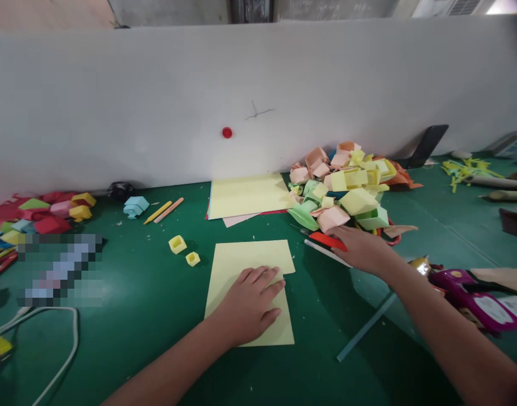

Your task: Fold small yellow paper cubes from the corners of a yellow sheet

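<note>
A pale yellow sheet of paper (228,259), with a notch cut from its right side, lies on the green table. My left hand (252,307) rests flat on it, fingers spread. To the right, my right hand (359,246) has its fingers on the handle end of a red utility knife (323,241), whose blade points left. Beside the knife lies a thin white strip (326,253). Two small folded yellow paper boxes, a larger one (177,244) and a smaller one (193,259), sit left of the sheet.
A heap of folded paper pieces (355,183) and a stack of coloured sheets (250,197) are by the white partition (157,107). A bluish strip (363,328) and a purple pouch (473,296) lie right. Two pencils (163,211), a cable (75,332) and more folded shapes (53,224) are left.
</note>
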### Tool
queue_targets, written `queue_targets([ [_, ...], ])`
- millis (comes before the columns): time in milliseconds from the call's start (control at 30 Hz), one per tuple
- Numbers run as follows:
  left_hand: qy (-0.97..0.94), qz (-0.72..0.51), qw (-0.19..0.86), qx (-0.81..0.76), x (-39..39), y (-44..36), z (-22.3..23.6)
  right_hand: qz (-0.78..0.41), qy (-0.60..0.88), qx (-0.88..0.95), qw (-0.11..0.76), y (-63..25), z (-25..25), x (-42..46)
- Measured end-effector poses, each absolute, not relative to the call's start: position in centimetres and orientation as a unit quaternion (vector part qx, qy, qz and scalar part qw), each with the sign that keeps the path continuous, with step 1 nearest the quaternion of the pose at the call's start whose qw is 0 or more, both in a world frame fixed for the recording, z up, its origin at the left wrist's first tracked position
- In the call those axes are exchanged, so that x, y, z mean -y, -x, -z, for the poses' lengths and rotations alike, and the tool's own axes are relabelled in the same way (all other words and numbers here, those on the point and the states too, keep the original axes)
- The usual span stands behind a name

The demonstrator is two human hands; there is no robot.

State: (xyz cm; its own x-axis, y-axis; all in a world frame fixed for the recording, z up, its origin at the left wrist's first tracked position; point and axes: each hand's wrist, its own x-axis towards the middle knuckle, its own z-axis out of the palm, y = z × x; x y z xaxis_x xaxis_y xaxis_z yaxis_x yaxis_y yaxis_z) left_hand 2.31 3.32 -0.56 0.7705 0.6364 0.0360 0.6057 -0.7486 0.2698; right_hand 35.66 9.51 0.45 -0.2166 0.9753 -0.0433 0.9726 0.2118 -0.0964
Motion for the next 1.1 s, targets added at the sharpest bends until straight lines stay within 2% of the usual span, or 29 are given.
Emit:
queue_targets([
  [100, -0.93, -0.065, 0.133, -0.337, -3.2, -2.3, 0.3, -0.063, 0.633, 0.771, 0.045, -35.6, -0.7, -9.1],
  [467, -0.906, -0.084, 0.171, -0.378, -2.9, -2.9, -0.1, -0.188, 0.586, 0.743, 0.263, -35.2, -1.8, -7.6],
  [567, -0.909, -0.088, 0.159, -0.375, -2.7, -2.9, -0.2, -0.309, 0.566, 0.703, 0.3, -33.1, -1.3, -7.5],
  [667, -0.914, -0.087, 0.135, -0.372, -2.6, -2.8, -0.3, -0.517, 0.511, 0.607, 0.321, -31.0, -0.2, -7.4],
  [733, -0.918, -0.082, 0.129, -0.366, -2.5, -2.8, -0.4, -0.592, 0.474, 0.543, 0.361, -30.0, 0.8, -7.3],
  [867, -0.923, -0.073, 0.13, -0.355, -2.4, -3.0, -0.3, -0.614, 0.456, 0.486, 0.423, -29.5, 2.4, -7.2],
  [1100, -0.923, -0.045, 0.13, -0.359, -2.2, -3.5, 0.7, -0.613, 0.464, 0.489, 0.411, -29.9, 2.8, -7.0],
])
